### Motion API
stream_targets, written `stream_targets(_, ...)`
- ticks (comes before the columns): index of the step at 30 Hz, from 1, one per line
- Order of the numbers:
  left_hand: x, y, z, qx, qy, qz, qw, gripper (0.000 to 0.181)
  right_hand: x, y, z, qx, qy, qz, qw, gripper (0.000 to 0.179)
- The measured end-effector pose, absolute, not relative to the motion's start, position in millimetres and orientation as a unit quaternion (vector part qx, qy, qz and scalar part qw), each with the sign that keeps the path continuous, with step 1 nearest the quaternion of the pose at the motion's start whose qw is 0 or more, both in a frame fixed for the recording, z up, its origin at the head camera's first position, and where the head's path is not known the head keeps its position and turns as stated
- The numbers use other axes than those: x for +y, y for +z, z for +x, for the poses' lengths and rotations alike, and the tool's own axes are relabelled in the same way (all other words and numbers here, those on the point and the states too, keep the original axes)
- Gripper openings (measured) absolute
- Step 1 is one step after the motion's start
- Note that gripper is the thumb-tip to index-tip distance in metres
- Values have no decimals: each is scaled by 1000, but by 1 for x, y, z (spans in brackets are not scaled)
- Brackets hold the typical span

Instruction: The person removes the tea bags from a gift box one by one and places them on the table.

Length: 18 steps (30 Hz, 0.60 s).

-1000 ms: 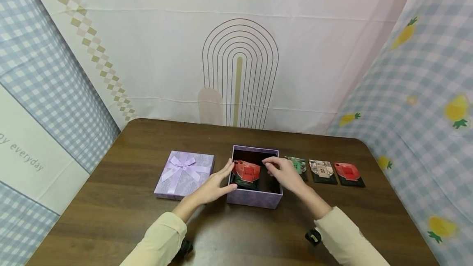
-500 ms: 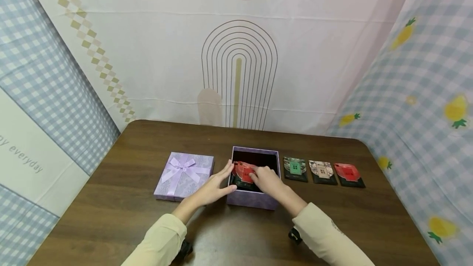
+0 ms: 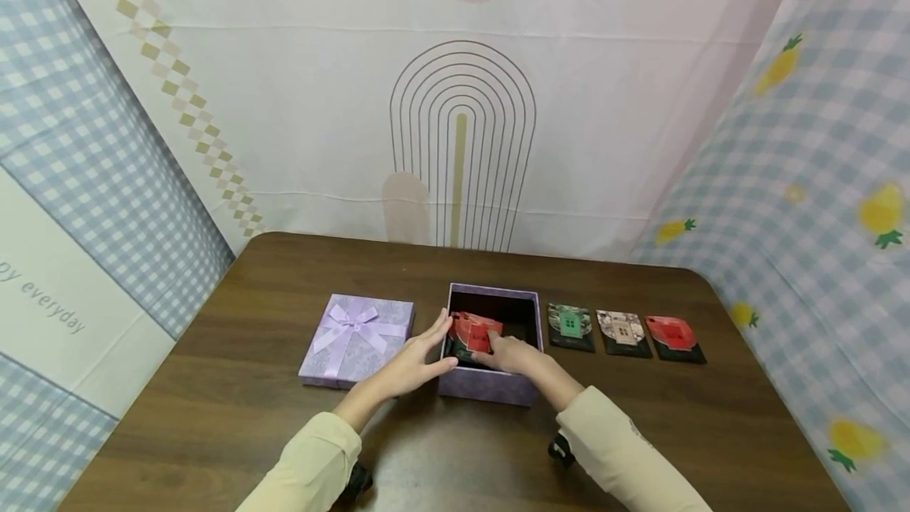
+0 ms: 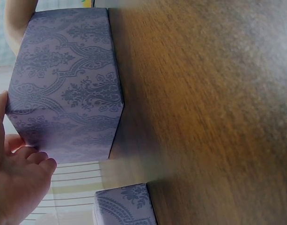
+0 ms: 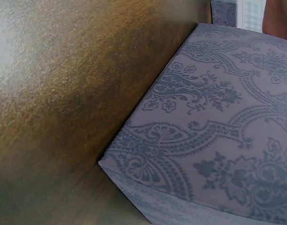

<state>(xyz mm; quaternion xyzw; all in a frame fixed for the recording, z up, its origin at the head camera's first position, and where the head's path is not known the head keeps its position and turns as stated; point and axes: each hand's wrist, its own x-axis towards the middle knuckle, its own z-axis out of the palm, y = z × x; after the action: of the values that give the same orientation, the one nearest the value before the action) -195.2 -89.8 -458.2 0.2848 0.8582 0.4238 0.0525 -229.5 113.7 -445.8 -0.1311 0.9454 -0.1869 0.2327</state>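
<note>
A lidless purple patterned box (image 3: 487,385) stands at the middle of the table, its dark inside facing up. On its left side a red-and-black sachet (image 3: 469,330) lies inside. My left hand (image 3: 408,366) rests against the box's left wall with straight fingers, the thumb at the front left corner; the left wrist view has that hand (image 4: 21,178) touching the box (image 4: 68,70). My right hand (image 3: 515,355) reaches in over the front rim, thumb and a finger on the sachet's right part. Whether they pinch it is hidden. In the right wrist view the box (image 5: 218,112) fills much of the picture.
Left of the box lies its purple lid (image 3: 355,338) with a ribbon bow. To the right, in a row, are a green sachet (image 3: 571,326), a beige sachet (image 3: 623,332) and another red sachet (image 3: 674,336) on the brown table (image 3: 284,275).
My right hand has moved left and down from the box's right side onto the red-and-black sachet, uncovering the green sachet. My left hand has stayed at the box's left wall.
</note>
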Motion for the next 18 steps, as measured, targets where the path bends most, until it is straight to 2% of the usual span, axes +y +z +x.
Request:
stream_targets(11,-90,-458,-195,858,424,286,45,68,113,-451,-233,942,-256,-168,136,42)
stream_targets(18,-90,-458,-196,858,423,287,48,68,114,-450,-230,939,-242,-164,181,41)
